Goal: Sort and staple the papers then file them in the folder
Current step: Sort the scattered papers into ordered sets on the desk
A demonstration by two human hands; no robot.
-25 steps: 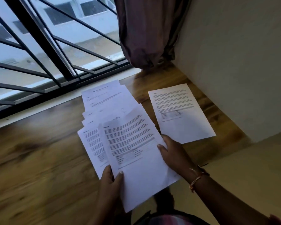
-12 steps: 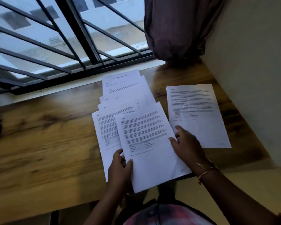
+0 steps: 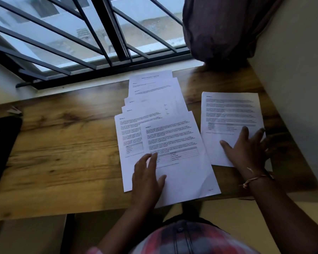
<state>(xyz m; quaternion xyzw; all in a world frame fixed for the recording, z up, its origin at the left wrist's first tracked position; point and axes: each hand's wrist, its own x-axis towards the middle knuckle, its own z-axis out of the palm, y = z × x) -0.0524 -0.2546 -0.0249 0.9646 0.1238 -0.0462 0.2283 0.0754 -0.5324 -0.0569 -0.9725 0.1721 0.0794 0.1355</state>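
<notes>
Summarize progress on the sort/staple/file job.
Done: a fan of sheets lies on the desk, with a lone sheet apart on the right. In hand: sorting. The left hand rests flat on the top sheet, the right hand on the lone sheet. Left: stapling and filing. No stapler shows, and the dark item at the left edge can't be identified.

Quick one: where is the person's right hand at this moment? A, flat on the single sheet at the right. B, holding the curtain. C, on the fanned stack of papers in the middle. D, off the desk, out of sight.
A: the right hand lies flat on the single sheet, while the left hand rests on the fanned stack.
</notes>
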